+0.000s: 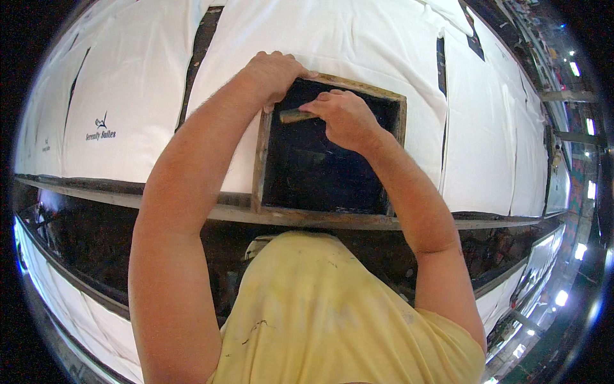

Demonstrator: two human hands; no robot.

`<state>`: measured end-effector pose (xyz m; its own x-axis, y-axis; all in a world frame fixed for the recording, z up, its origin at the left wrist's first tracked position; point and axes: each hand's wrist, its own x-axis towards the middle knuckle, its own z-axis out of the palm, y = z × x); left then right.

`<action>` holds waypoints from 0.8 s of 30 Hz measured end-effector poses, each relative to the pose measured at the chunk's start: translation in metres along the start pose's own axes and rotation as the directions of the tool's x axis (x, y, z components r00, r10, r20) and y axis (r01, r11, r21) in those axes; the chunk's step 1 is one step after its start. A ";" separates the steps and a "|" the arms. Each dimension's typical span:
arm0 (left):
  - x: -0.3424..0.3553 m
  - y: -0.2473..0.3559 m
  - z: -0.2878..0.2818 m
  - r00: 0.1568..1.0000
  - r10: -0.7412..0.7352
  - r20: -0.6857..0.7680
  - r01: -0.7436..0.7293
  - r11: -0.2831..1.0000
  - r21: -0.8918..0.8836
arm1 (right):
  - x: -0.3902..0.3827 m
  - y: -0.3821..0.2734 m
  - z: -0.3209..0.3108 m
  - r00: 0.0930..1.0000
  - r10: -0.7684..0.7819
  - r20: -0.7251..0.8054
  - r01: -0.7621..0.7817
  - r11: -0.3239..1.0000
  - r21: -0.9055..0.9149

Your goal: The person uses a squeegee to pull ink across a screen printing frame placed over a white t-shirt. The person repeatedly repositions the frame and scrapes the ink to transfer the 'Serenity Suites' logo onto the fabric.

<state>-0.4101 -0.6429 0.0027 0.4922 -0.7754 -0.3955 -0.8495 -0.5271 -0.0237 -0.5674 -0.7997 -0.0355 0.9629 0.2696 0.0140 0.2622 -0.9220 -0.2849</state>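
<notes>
A wooden-edged printing screen [260, 160] with a dark mesh lies flat on a white cloth [281, 32]. My left hand [275, 75] grips the screen's far left corner, with its fingers bent over the wooden rim. Inside the frame, near that corner, my right hand [348, 118] is closed on a small squeegee [292, 116] with a wooden-looking handle. Part of the squeegee is hidden under my fingers. Its lower edge is close to the dark mesh, but I cannot tell whether it touches.
More white cloths lie side by side along the table; one to the left [115, 83] carries a small dark print. Dark gaps show between them. The table's near edge [173, 198] runs just before my body. Another row of white cloths [83, 333] stands at the lower left.
</notes>
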 end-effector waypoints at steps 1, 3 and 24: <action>0.000 0.000 0.001 1.000 -0.011 0.003 0.011 1.000 -0.001 | -0.001 0.002 0.001 0.998 -0.067 0.018 0.068 0.998 -0.011; 0.003 0.001 0.002 1.000 -0.013 0.002 0.013 1.000 0.002 | -0.010 0.011 -0.001 0.982 -0.180 0.051 0.182 0.983 -0.038; 0.012 -0.001 0.009 0.999 -0.009 0.054 0.010 1.000 -0.014 | -0.182 -0.050 -0.001 0.973 0.219 -0.073 -0.220 0.975 0.000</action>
<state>-0.4047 -0.6484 -0.0102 0.4888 -0.7509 -0.4441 -0.8420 -0.5392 -0.0150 -0.7555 -0.8030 -0.0232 0.9990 0.0396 0.0213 0.0439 -0.9587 -0.2810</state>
